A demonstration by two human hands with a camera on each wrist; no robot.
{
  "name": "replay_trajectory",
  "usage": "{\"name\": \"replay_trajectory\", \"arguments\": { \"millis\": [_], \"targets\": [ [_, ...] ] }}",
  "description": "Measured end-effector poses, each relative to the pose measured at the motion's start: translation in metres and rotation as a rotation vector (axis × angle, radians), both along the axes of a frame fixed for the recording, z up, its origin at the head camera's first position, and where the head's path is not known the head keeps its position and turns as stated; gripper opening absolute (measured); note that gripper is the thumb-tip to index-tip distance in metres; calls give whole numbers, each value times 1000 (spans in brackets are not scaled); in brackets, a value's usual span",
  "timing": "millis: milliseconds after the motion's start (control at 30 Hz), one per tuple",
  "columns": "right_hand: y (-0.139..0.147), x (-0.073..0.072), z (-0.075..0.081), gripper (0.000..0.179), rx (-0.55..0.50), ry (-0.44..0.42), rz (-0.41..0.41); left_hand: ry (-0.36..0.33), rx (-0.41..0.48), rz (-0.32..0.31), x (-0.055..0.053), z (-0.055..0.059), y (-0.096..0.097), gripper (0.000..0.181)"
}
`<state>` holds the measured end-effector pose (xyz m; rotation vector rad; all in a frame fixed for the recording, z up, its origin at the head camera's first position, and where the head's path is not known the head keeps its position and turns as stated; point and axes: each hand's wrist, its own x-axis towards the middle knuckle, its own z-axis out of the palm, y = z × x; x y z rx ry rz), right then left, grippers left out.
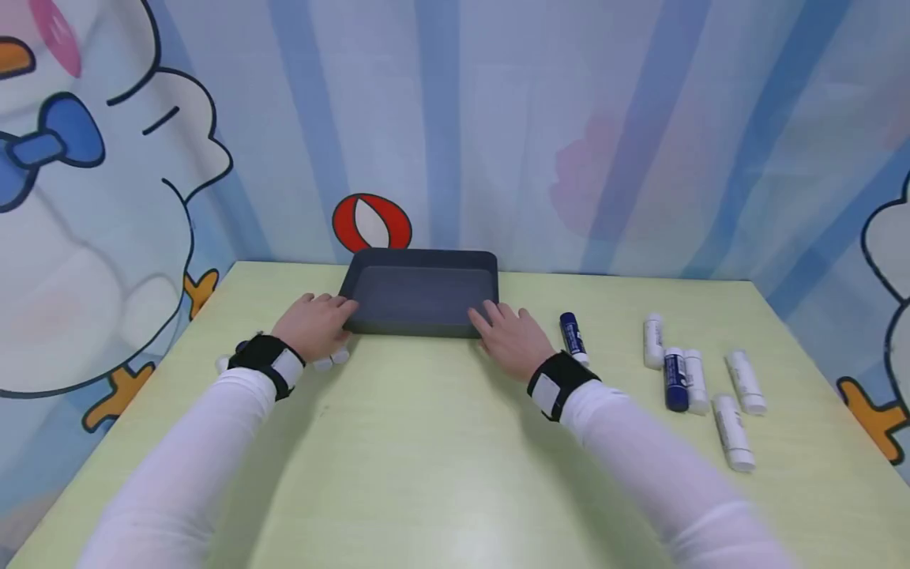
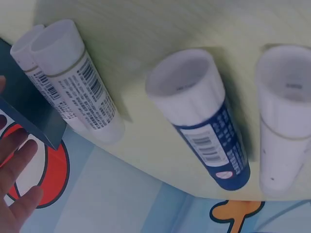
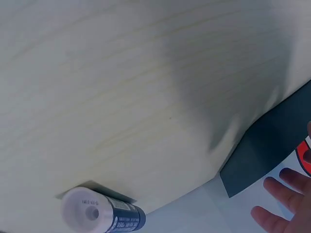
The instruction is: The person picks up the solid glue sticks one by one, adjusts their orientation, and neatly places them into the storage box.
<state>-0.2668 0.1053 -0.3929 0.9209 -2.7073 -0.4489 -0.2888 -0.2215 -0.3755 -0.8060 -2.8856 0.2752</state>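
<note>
Touching the slate-grey tray from both sides, the left hand and right hand have their fingers straight and loosely spread, none visibly curled round its walls. The tray appears to sit flat on the desk, near the far edge and a little left of the middle. From this, I judge that placing the tray is all but done, with only letting go left. Nothing lies inside it; the four tubes by the left hand and the six tubes on the right (a dark blue one is nearest the right hand) are all outside. As for its looks, the tray is rectangular and shallow, its long side facing the person, with rounded corners, low plain walls and a broad, flat, unmarked floor of dull finish.
</note>
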Motion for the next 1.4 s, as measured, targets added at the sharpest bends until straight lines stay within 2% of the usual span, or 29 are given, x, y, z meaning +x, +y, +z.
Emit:
{"name": "replay_trajectory", "arguments": {
  "millis": [100,233,367,733,967,1200,1400],
  "targets": [
    [-8,-2,-2,43,45,8,16,21,-38,-13,-1,-2,-5,36],
    [-12,-4,-3,34,79,6,13,31,-39,-33,-5,-3,-4,24],
    [-11,-5,-3,23,58,32,16,40,-24,-43,-10,-3,2,11],
    [-6,-4,-4,14,28,24,52,15,-45,-43,-10,-5,10,24],
    [5,3,-7,13,30,54,70,-30,-48,-58,4,-1,18,28],
    [20,22,-7,13,-7,55,103,-27,67,-96,16,-9,21,18],
    [35,36,-8,15,-33,32,140,-14,149,-188,36,-8,24,17]
  ]
}}
